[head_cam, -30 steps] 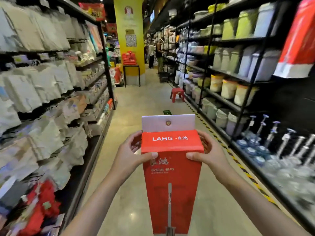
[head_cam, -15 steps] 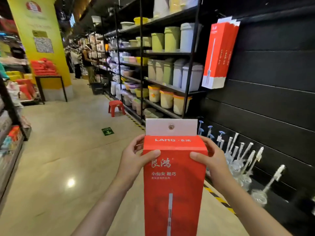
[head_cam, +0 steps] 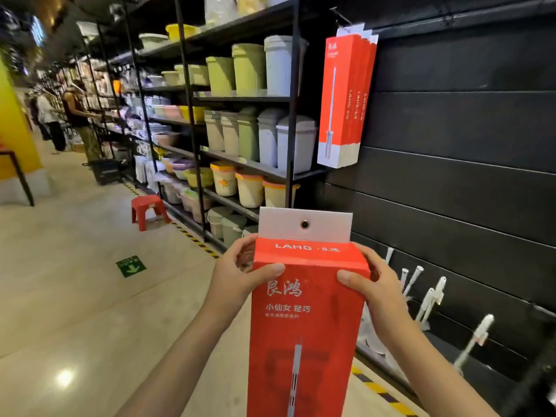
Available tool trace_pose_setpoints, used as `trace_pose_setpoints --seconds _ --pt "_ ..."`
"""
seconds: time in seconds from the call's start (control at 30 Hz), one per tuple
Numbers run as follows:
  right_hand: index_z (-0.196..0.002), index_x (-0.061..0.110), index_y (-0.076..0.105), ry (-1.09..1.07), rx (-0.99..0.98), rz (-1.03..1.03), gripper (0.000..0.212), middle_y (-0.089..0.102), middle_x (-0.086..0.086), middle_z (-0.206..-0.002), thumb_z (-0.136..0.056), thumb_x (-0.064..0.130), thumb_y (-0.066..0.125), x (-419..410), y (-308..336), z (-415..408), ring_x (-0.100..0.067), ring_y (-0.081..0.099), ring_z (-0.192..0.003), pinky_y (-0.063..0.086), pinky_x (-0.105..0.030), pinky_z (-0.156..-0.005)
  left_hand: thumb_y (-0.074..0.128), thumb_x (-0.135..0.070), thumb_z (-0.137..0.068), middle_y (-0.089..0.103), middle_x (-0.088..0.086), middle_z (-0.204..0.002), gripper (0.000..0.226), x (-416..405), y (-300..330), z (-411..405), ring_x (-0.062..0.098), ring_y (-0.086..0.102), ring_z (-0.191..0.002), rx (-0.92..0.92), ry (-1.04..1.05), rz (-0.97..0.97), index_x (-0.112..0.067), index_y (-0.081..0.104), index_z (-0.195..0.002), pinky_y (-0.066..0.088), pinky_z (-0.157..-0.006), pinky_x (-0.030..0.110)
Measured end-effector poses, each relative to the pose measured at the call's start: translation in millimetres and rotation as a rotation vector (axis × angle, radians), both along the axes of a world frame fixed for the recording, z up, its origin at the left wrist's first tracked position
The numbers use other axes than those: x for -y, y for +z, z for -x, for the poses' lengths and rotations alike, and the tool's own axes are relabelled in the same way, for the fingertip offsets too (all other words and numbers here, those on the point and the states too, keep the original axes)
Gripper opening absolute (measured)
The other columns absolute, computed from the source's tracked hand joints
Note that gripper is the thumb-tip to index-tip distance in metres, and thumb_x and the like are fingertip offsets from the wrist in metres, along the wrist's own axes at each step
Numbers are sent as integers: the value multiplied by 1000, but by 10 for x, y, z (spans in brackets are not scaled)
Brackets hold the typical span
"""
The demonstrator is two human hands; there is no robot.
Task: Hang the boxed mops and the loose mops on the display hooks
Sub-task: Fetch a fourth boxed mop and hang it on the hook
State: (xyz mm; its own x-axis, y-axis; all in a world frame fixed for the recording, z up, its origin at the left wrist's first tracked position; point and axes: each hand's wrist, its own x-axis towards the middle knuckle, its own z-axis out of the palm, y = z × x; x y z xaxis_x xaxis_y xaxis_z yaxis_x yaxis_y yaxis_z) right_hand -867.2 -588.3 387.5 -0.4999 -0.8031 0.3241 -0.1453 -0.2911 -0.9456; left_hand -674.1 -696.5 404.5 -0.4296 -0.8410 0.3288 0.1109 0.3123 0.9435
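Observation:
I hold a tall red boxed mop (head_cam: 304, 326) upright in front of me, its white hang tab with a metal eyelet on top. My left hand (head_cam: 237, 278) grips its upper left edge and my right hand (head_cam: 373, 287) grips its upper right edge. Up on the black slat wall (head_cam: 466, 121), several identical red boxed mops (head_cam: 346, 97) hang together from one display hook (head_cam: 341, 16). Low on the wall at the right, loose mops (head_cam: 427, 299) with white handles lean in a row.
Black shelving (head_cam: 240, 100) with green, white and yellow bins fills the left of the wall. A small red stool (head_cam: 149, 210) stands in the aisle by a yellow-black floor stripe. Two people stand far down the aisle. A yellow pillar is at the left edge.
My view has swung right from the aisle toward the black slat wall, bringing the hanging boxes into view. Both hands keep the same grip on the box.

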Motion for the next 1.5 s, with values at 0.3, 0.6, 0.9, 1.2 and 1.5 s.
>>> trace_pose_setpoints --seconds 0.3,0.6,0.9,1.2,1.5 --pt "-116 21 60 12 -79 46 74 71 1 -106 -47 43 78 1382 259 997 -17 68 -96 57 -30 -77 77 -48 -44 71 -18 -91 62 1369 156 950 -4 66 -87 -27 23 8 -40 59 -102 53 -64 13" --pt "-109 25 63 -68 -73 32 68 73 3 -102 -45 41 79 2716 317 1714 -15 69 -94 56 -27 -74 81 -37 -47 70 -14 -93 59 2847 126 1776 0 67 -89 -51 -54 -8 -38 58 -102 53 -63 13" --pt "-109 24 64 -231 -92 13 70 72 0 -103 -43 42 80 4245 383 2284 -18 70 -94 56 -38 -81 76 -48 -45 70 -5 -108 66 4728 133 2586 14 67 -102 -59 -237 7 -37 59 -108 57 -82 30" --pt "-109 24 62 -371 -84 30 70 71 1 -104 -43 39 80 5213 531 2862 -17 70 -93 54 -34 -78 75 -48 -43 66 -9 -113 68 5976 380 3434 10 64 -106 -49 -435 32 -39 56 -108 56 -85 28" --pt "-109 22 63 -409 -49 54 71 71 -5 -106 -42 36 80 5954 626 3532 -22 70 -95 54 -38 -81 76 -45 -42 72 -24 -93 62 6764 464 4208 -2 67 -91 -94 -474 19 -37 60 -102 53 -69 12"
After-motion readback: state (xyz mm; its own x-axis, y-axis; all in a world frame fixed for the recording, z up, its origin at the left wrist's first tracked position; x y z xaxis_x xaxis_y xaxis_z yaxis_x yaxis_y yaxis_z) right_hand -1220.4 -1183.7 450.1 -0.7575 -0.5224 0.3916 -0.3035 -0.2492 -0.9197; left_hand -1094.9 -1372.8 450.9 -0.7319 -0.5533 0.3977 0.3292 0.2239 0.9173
